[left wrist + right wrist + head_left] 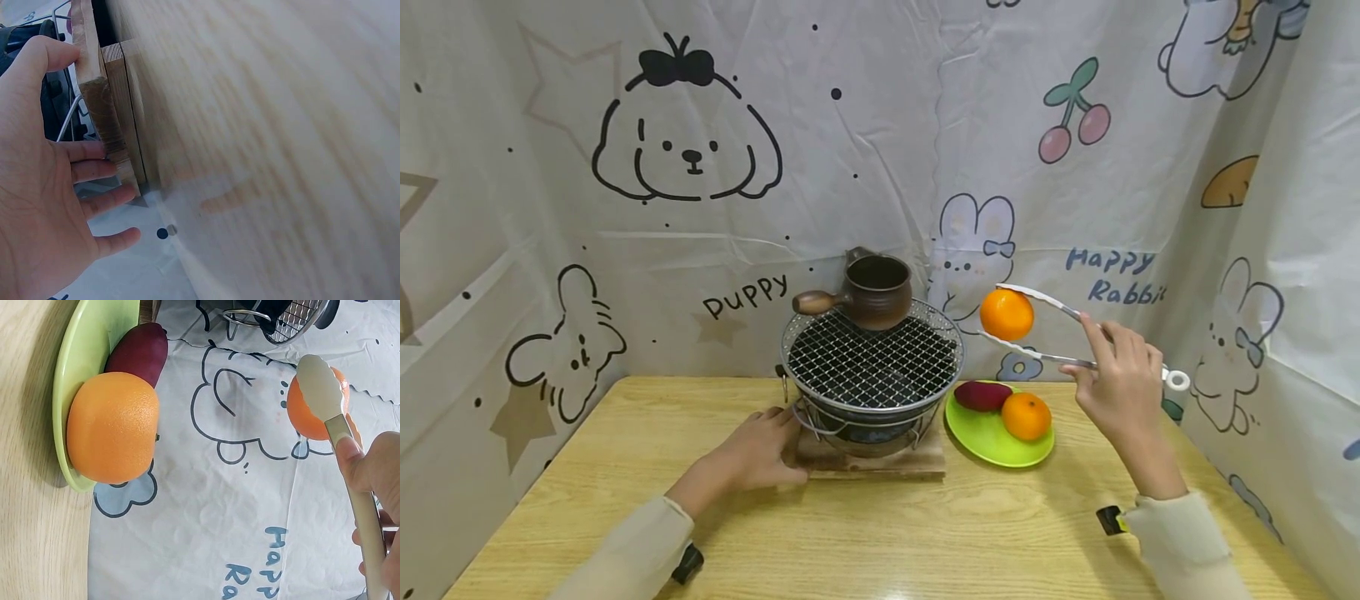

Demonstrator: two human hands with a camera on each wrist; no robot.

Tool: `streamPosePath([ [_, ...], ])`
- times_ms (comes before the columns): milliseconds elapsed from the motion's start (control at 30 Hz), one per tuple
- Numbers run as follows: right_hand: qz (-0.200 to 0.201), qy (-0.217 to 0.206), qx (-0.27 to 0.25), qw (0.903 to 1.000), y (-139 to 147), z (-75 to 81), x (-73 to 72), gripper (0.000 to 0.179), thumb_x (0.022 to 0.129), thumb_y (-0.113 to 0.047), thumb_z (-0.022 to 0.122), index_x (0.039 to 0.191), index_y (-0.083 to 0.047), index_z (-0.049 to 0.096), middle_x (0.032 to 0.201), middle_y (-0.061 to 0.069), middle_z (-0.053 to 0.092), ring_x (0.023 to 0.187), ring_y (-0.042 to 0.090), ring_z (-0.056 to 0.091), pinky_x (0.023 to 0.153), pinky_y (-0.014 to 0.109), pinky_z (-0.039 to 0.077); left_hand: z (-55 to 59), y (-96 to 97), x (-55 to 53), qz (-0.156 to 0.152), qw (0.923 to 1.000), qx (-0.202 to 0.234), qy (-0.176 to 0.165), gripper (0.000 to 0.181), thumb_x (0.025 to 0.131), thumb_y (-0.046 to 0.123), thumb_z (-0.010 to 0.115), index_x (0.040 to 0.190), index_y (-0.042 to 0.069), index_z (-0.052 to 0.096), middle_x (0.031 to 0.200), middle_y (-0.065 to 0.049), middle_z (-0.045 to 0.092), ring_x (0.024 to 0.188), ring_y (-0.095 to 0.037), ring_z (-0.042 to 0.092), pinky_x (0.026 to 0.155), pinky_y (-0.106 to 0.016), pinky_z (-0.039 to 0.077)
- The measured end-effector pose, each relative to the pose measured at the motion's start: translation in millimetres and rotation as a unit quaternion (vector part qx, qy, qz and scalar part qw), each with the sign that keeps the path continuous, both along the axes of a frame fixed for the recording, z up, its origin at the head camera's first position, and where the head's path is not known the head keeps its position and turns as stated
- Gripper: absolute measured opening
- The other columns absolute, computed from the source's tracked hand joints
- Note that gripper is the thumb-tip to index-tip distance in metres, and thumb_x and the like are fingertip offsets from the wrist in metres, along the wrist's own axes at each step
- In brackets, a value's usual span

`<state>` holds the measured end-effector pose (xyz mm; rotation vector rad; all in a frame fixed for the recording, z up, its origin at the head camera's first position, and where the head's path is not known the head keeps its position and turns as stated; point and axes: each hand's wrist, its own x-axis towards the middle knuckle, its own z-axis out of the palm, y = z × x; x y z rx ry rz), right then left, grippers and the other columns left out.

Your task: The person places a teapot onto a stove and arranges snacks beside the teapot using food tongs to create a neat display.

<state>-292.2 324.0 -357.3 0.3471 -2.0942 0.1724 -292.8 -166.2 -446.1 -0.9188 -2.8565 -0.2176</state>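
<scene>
Head view: orange (1007, 314) is clamped btwn the tips of the tongs (365, 525), L of your R hand (1123, 379), up above the green plate (992, 448). Your R hand grips the tongs. Plate has a 2nd orange (1027, 417) + purple-red item (982, 396). Left of it: grill (850, 375) w/ brown pot (880, 292) on top; your L hand (763, 454), fingers fairly straight, touches the wooden board (917, 463) underneath.

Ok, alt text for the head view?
Tongs in the right hand hold an orange aloft, clear of a green plate bearing another orange and a dark-red vegetable. The left hand touches a wooden board under a grill topped by a brown pot.
</scene>
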Motion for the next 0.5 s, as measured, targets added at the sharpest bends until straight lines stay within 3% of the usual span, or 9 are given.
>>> streamPosePath([
  [300,0.012,0.024,-0.013,0.9996,-2.8,3.7,2.1,0.077,0.070,-0.003,0.088,0.141,-0.003,0.058,0.125,0.030,0.060,0.114,0.049,0.053,0.090,0.064,0.040,-4.4,-1.6,-2.4,-0.010,0.9996,-0.001,0.026,0.094,0.079,0.059,0.064,0.148,-0.003,0.047,0.144,-0.020,0.057,0.123,-0.037,0.057,0.102,-0.054,0.049],
  [500,0.019,0.031,-0.017,0.9992,-5.4,5.7,4.4,0.077,0.069,-0.002,0.088,0.140,-0.004,0.059,0.125,0.029,0.060,0.114,0.049,0.054,0.090,0.064,0.040,-4.6,-1.9,-1.9,-0.008,0.9997,-0.005,0.022,0.096,0.078,0.059,0.065,0.148,-0.004,0.046,0.146,-0.021,0.056,0.125,-0.039,0.057,0.104,-0.056,0.048],
])
